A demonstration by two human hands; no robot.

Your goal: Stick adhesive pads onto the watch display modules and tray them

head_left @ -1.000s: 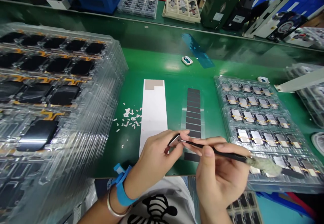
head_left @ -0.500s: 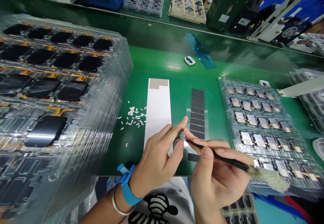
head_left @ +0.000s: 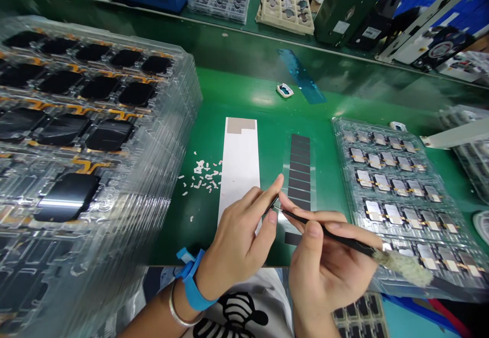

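My left hand, with a blue strap and a metal bangle at the wrist, pinches a small dark flat part between thumb and fingers. Most of that part is hidden. Wrapped in my right hand are black tweezers with a pale, frayed wrapping round the rear end. Their tip meets the dark part or lies just beside it; which one I cannot tell. Below my hands are a white strip sheet with a beige patch at its top and a clear strip of dark rectangular stickers.
Stacked clear trays of black screens rise high at left. On the right lies a clear tray of small silvery modules. Small white scraps are scattered beside the white sheet. A blue film and a small white-framed piece lie farther back.
Both hands keep nearly the same pose, the dark part and tweezers still held. The whole view has shifted very slightly.
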